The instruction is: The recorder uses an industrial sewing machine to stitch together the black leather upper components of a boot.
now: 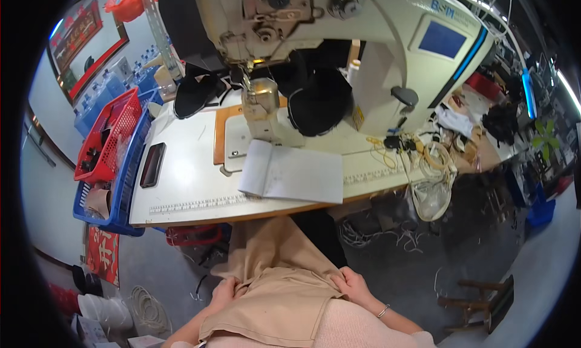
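Cloth (275,308), tan, drapes over the person's lap in the head view, below the front edge of the table (187,187). Left hand (224,295), fingers curled, grips its left side; right hand (353,286) pinches its right. An open notebook (305,174) lies by the table's front edge, a phone (153,165) near the left edge.

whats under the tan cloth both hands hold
From under the tan cloth, a pink knit top shows at the near right and something black at the far right; whatever lies beneath its middle is covered.
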The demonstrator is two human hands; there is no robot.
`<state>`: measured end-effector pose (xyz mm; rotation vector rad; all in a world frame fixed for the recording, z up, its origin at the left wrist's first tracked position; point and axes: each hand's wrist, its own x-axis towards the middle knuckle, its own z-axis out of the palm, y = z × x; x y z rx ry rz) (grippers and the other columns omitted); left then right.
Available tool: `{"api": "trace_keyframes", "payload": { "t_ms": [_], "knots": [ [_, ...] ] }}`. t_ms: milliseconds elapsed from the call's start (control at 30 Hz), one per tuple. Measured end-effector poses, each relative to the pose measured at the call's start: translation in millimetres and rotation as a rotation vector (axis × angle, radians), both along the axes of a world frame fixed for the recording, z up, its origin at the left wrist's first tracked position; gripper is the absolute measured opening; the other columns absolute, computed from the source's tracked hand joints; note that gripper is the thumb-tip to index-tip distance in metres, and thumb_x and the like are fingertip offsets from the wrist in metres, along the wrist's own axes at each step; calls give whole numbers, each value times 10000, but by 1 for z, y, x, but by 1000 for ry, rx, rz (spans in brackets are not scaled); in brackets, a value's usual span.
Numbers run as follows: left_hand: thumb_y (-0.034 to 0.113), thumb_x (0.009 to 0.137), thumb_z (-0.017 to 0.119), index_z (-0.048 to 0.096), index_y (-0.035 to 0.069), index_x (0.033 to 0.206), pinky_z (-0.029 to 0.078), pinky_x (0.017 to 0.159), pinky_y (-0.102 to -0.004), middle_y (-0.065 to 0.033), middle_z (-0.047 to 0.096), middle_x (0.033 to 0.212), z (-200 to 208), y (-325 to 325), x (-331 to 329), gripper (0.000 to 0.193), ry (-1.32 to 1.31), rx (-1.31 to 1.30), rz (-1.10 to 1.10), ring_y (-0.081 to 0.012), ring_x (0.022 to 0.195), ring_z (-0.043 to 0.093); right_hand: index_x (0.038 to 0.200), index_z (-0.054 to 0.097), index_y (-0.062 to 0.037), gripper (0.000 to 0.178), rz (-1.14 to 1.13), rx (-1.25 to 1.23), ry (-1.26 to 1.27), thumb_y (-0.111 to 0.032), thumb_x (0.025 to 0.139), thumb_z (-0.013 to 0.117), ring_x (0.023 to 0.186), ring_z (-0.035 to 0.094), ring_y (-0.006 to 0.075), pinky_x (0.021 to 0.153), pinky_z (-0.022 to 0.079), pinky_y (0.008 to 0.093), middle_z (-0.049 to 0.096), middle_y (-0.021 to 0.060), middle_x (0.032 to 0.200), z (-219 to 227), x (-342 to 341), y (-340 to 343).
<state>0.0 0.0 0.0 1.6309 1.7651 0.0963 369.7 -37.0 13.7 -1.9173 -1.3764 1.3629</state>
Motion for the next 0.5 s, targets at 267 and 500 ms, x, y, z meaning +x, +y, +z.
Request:
{"api": "trace_keyframes", "payload": {
  "t_ms": [267,500],
  "knots": [
    [48,731,720,560,44,1112,364,1000,-444,-152,579,1144,111,171,-35,414,89,1164,-83,-357,1163,493,1022,594,-31,320,-130,1077,-258,-99,739,726,902,600,339,782,491,392,621,137,996,63,-14,108],
    [408,841,598,377,146,1405,210,1068,-591,-154,287,1486,90,276,-136,660,688,612,412,-424,1342,264,1211,567,-124,431,511,1013,-620,-277,817,651,1229,457,318,1012,358,441,494,98,1324,84,-46,212]
  ]
}}
